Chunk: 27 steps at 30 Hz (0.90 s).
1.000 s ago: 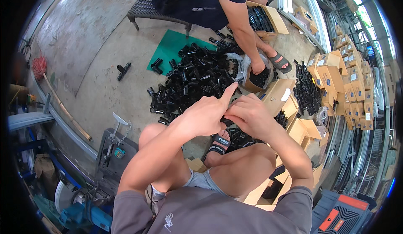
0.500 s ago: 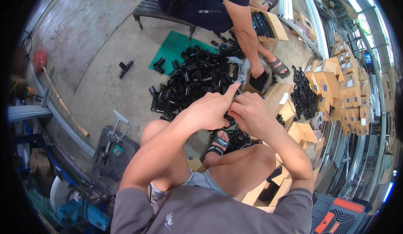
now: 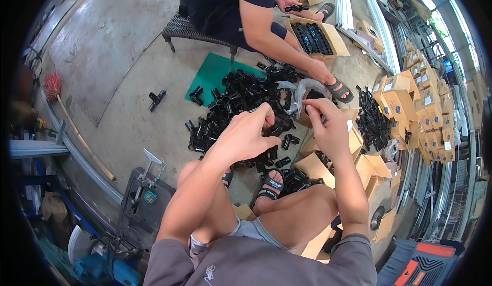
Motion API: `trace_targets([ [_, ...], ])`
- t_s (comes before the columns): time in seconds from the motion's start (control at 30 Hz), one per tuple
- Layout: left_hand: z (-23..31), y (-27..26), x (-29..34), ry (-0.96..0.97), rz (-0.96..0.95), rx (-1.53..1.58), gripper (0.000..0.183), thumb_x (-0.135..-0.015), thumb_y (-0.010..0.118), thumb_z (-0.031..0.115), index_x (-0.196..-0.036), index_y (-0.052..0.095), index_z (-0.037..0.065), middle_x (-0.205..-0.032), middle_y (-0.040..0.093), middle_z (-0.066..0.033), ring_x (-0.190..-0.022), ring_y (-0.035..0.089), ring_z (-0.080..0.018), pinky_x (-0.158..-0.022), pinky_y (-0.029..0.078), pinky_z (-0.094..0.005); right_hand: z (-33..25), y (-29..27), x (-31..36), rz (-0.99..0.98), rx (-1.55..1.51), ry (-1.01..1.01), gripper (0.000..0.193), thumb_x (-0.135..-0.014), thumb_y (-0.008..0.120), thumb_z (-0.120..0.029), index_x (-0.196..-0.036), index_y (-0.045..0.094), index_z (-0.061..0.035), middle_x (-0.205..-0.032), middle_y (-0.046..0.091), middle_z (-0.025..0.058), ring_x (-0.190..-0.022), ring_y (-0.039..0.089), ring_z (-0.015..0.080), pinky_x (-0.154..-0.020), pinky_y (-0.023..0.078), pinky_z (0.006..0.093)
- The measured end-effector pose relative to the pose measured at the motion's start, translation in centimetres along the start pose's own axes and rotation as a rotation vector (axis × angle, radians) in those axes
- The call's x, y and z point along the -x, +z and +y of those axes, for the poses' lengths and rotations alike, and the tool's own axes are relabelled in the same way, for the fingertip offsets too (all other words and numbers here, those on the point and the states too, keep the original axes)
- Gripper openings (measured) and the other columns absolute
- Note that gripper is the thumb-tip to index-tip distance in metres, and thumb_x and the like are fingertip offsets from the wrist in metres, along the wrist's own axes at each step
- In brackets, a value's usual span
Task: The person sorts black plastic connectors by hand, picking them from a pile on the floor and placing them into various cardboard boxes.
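Over a heap of black pipe fittings (image 3: 238, 94), my left hand (image 3: 245, 135) is curled with its thumb and index finger around a black pipe fitting (image 3: 275, 127); its outline blends with the dark heap behind. To the right, my right hand (image 3: 329, 129) is raised apart from it, thumb and fingertips pinched together. Something small and dark shows at those fingertips, too small to name. Just beyond this hand stands a carton lined with a clear plastic bag (image 3: 300, 94), holding small black parts.
A co-worker's hand (image 3: 320, 72) hangs near the bag; their other hand holds a black fitting (image 3: 296, 8). Beside them is a carton of rowed fittings (image 3: 312, 37). Open cartons (image 3: 315, 168) stand right of my legs, stacked boxes (image 3: 430, 111) farther right. A cut-off saw (image 3: 105, 260) sits lower left.
My hands have parted: the right moved right and away from the left, which drew slightly left. The co-worker's hand has lifted out of the bag, and their other hand now shows a fitting.
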<state>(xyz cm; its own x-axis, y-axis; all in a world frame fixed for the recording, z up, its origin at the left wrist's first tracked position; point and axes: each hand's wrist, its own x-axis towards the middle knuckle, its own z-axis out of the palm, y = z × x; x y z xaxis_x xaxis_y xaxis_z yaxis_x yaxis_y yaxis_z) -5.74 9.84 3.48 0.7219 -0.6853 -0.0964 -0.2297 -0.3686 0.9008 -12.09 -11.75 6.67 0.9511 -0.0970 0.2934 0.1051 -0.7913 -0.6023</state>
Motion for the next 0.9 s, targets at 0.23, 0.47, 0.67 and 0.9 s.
trace_targets([
  [0.23,0.8,-1.2,0.8,-0.167,0.108,0.332,0.037,-0.079,0.080,0.013,-0.101,0.053,0.000,-0.098,0.072,-0.0189,-0.079,0.071,-0.0197,-0.071,0.054,-0.0331,10.2,3.0,-1.3,0.061,0.044,0.246,0.019,-0.093,0.062,-0.016,-0.100,0.071,-0.0008,-0.092,0.071,0.0169,-0.082,0.068,0.0321,-0.076,0.053,0.0377],
  [0.47,1.4,-0.8,-0.8,-0.285,0.273,0.931,0.035,-0.087,0.075,0.005,-0.111,0.050,0.003,-0.101,0.070,-0.0111,-0.085,0.067,-0.0120,-0.074,0.057,-0.0264,24.0,8.4,-3.2,-0.137,0.411,0.339,0.019,-0.089,0.063,-0.020,-0.095,0.073,-0.0058,-0.092,0.072,0.0174,-0.089,0.069,0.0367,-0.080,0.054,0.0464],
  [0.67,1.4,-0.7,-2.4,-0.259,0.388,0.917,0.034,-0.087,0.074,0.001,-0.109,0.048,0.002,-0.099,0.069,-0.0090,-0.085,0.065,-0.0090,-0.072,0.055,-0.0228,33.6,15.2,-5.4,-0.322,0.594,0.260,0.014,-0.085,0.067,-0.021,-0.090,0.075,-0.0109,-0.088,0.072,0.0151,-0.089,0.070,0.0346,-0.080,0.055,0.0464],
  [0.9,0.5,-0.8,-4.3,-0.400,0.410,0.775,0.036,-0.087,0.071,-0.005,-0.110,0.044,0.003,-0.097,0.069,-0.0088,-0.082,0.065,-0.0088,-0.064,0.056,-0.0225,39.9,22.5,-7.2,-0.321,0.756,0.155,0.009,-0.082,0.070,-0.019,-0.085,0.074,-0.0114,-0.090,0.071,0.0113,-0.091,0.069,0.0303,-0.080,0.053,0.0457],
])
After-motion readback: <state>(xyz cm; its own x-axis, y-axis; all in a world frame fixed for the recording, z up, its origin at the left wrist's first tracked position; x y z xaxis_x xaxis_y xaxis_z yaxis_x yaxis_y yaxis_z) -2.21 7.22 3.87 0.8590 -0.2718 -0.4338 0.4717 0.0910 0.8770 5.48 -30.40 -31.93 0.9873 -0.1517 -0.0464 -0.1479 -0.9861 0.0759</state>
